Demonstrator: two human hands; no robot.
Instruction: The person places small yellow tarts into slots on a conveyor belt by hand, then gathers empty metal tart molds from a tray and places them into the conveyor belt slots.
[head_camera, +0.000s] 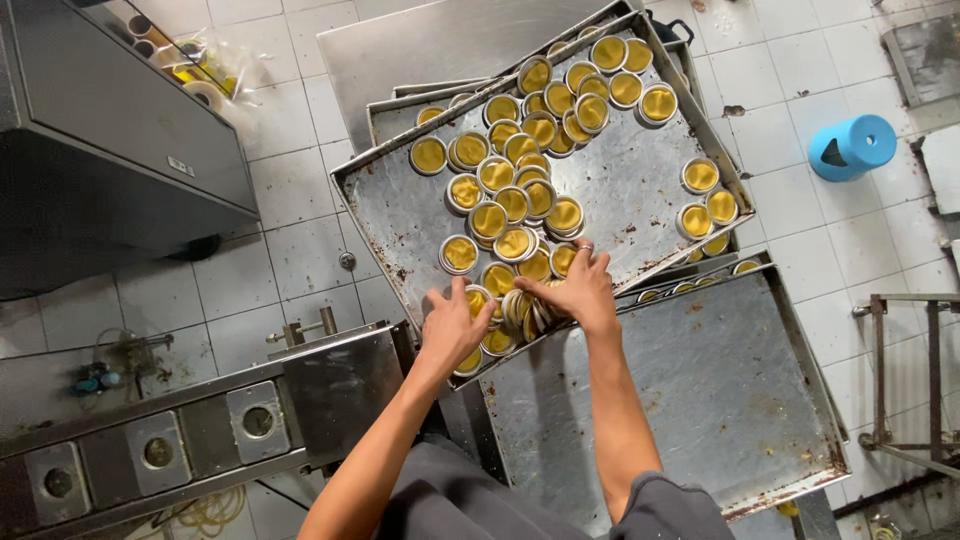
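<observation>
A tilted metal baking tray (640, 180) holds several small round tins filled with yellow paste (515, 200). My left hand (452, 325) and my right hand (580, 290) are at the tray's near edge, fingers curled around a stacked row of the tins (522, 310) pressed between them. Loose tins lie scattered toward the tray's far corner (610, 75) and right side (700, 200). More tins peek out from beneath the tray (690, 288).
A bare metal tray (700, 390) lies under my right forearm. A conveyor machine with round sockets (200, 430) runs at lower left. A dark cabinet (100, 150) stands at left, a blue roll (850, 147) on the tiled floor at right, a metal frame (900, 370) beyond.
</observation>
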